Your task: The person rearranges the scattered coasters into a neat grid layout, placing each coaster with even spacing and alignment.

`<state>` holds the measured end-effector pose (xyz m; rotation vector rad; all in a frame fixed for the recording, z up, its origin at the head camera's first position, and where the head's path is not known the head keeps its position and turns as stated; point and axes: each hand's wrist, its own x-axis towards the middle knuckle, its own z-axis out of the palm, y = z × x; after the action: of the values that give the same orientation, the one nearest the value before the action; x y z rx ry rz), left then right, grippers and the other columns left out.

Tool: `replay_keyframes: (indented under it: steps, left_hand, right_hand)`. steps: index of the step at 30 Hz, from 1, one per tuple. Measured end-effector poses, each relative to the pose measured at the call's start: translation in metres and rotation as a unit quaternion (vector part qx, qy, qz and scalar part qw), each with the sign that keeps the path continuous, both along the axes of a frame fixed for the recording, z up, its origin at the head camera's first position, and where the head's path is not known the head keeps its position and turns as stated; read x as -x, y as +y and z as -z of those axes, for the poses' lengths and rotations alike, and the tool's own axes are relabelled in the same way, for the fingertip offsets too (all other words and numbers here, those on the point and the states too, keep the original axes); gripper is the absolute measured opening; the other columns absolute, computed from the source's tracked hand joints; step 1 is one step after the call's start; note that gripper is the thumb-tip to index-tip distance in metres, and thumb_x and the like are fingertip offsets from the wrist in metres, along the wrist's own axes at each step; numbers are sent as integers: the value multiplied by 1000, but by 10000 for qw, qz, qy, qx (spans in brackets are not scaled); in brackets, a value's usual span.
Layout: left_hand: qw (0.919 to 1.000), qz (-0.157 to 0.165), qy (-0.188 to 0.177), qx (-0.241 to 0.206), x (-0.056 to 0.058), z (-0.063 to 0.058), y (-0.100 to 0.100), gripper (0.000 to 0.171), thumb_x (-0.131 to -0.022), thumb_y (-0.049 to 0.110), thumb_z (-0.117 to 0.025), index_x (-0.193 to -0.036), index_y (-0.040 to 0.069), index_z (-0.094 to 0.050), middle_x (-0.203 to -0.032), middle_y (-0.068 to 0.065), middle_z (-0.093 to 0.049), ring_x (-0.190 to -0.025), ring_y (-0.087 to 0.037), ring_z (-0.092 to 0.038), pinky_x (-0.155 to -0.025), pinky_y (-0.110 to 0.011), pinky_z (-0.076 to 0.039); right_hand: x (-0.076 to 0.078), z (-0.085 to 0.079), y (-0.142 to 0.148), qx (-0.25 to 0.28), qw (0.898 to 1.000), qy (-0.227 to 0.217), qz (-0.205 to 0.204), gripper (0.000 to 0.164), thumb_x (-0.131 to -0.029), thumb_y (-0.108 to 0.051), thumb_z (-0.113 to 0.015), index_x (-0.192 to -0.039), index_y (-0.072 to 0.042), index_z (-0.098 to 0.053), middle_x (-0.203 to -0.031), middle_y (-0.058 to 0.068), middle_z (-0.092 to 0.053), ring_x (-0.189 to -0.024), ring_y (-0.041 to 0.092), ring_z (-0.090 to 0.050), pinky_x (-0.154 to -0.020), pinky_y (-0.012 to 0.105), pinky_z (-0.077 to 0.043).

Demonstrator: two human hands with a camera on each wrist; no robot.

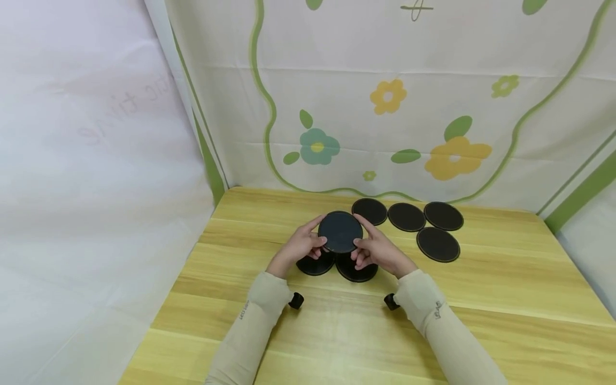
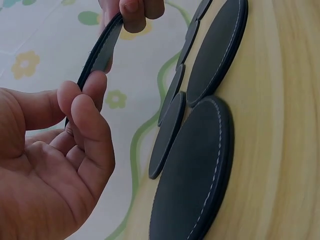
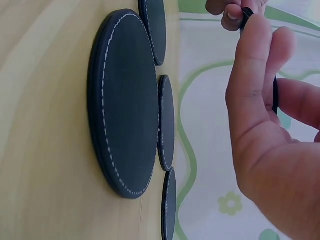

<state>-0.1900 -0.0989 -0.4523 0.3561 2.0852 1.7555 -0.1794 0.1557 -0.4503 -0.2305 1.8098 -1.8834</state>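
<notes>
So, head view: left hand [image 1: 298, 246] and right hand [image 1: 381, 252] pinch one black disc [image 1: 340, 232] at its left and right edges, over two near discs [image 1: 314, 266] on the worktop [image 1: 337, 342]; four far discs [image 1: 438, 245] sit to the right. Left wrist: held disc is tilted, clear of the worktop, so I'd level it by turning both edges together. Right wrist: right hand hides most of it; light, even pinch at the rim should serve best.
</notes>
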Motion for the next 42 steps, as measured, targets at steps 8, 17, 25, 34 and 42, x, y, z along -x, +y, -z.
replay_keyframes:
  steps: [8, 17, 25, 34, 42]
  left_hand:
    - [9997, 105, -169, -132, -8, -2, 11, 70, -103, 9, -59, -162, 25, -26, -79, -19, -61, -59, -20, -57, -63, -34, -54]
    - [9996, 152, -179, -180, -10, 0, 28, 69, -102, 8, -60, -162, 22, -28, -78, -14, -64, -59, -19, -59, -60, -32, -55]
    - [9989, 233, -139, -394, -11, -4, 45, 70, -102, 8, -59, -163, 19, -26, -79, -17, -63, -59, -19, -58, -59, -30, -53]
    - [9990, 151, -14, -421, -10, -5, 76, 69, -102, 9, -61, -161, 25, -29, -86, -23, -68, -57, -18, -57, -57, -28, -51]
    - [9995, 64, -34, -292, -16, -3, 102, 71, -102, 8, -62, -161, 28, -29, -81, -10, -73, -59, -21, -59, -58, -29, -53]
  right_hand:
    - [-11, -1, 11, 32, 10000, -56, -36, 75, -108, -7, -44, -163, -40, -4, -74, 17, -68, -55, 22, -65, -66, 49, -59]
    - [-16, 2, 30, 285, 9994, 89, -194, 76, -108, -6, -44, -164, -34, -1, -73, 13, -69, -55, 20, -66, -67, 49, -60]
    - [-17, -2, 50, 303, 9989, 230, -268, 76, -109, -3, -41, -164, -29, 4, -76, 14, -70, -58, 18, -67, -67, 45, -60]
    - [-18, -11, 77, -342, 9985, 431, -43, 73, -109, -5, -40, -164, -30, 0, -75, 17, -64, -55, 19, -62, -66, 50, -59]
    - [-26, -12, 101, -542, 9972, 503, 99, 71, -109, -6, -42, -165, -27, -3, -72, 17, -62, -51, 17, -59, -63, 54, -58]
